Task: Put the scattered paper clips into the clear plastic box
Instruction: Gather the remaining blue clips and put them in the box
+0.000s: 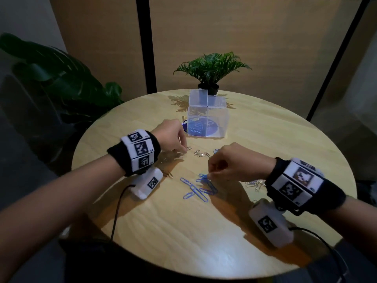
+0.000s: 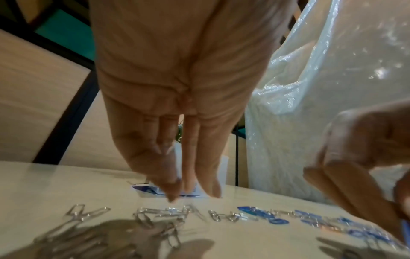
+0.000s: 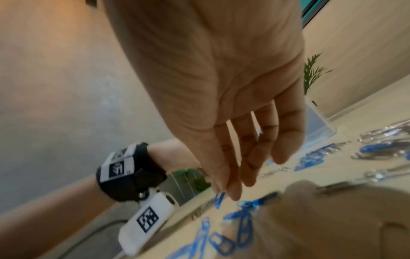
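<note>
Round wooden counter (image 1: pixel 204 231) carries everything. Potted fern (image 1: pixel 211 70) at its far edge, well beyond both hands.

Clear plastic box (image 1: pixel 208 119), lid flipped up, sits just past the left hand's fingertips, on a blue disc; some blue clips already inside.

Left hand (image 1: pixel 173 137): fingers pointed down, tips bunched at a silver paper clip (image 1: pixel 189 148) on the counter. Looks like a pinch, but contact is blurred in the left wrist view (can't tell if it actually holds it). More silver clips (image 2: pixel 155 217) lie right under and beside those fingertips.

Right hand (image 1: pixel 230 162): fingers curled, thumb and fingertips pinching a blue paper clip (image 1: pixel 203 177) at the top of the blue clip pile (image 1: pixel 195 187), which spreads just below and left of that hand. Small silver bunch (image 1: pixel 255 183) beside its wrist.
</note>
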